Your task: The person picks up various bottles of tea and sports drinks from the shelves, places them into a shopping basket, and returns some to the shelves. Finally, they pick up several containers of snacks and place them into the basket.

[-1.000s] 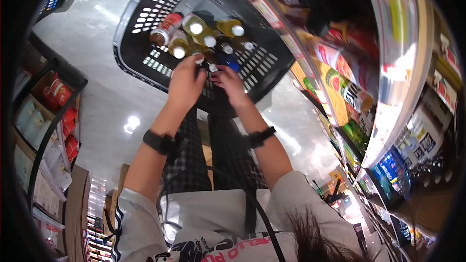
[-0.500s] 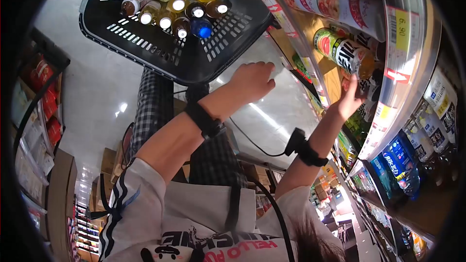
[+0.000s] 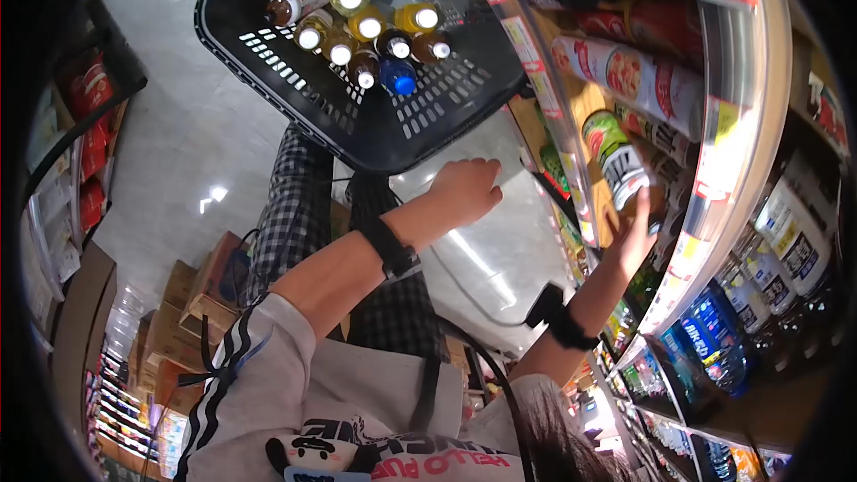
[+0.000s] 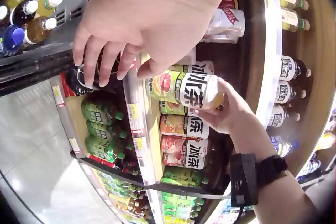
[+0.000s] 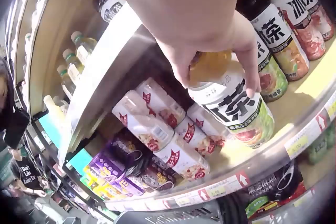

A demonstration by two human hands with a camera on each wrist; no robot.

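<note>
My right hand (image 3: 632, 236) grips a bottle of iced tea (image 5: 239, 106) near its cap end, thumb and fingers on opposite sides. The bottle has a white, green and black label with a grapefruit picture and amber liquid inside. It tilts at the shelf front, beside other iced tea bottles (image 4: 184, 127) with orange and pink labels. My left hand (image 3: 464, 192) hovers between the basket and the shelf, its fingers (image 4: 110, 58) loosely bent with nothing in them. The dark basket (image 3: 268, 80) holds several drink bottles, among them one with a blue cap (image 3: 403, 85).
White cartons or cans with a red ribbon design (image 5: 181, 155) stand beside the tea on the shelf (image 5: 283, 124). A price-tag strip (image 5: 220, 184) edges it. Green bottles (image 4: 100, 129) fill a lower shelf. Stacked cardboard boxes (image 3: 174, 330) stand behind on the floor.
Both hands have left the bottles in the basket. The right reached to the shelf, took hold of an iced tea bottle and drew it toward me; the left moved to the basket's near side.
</note>
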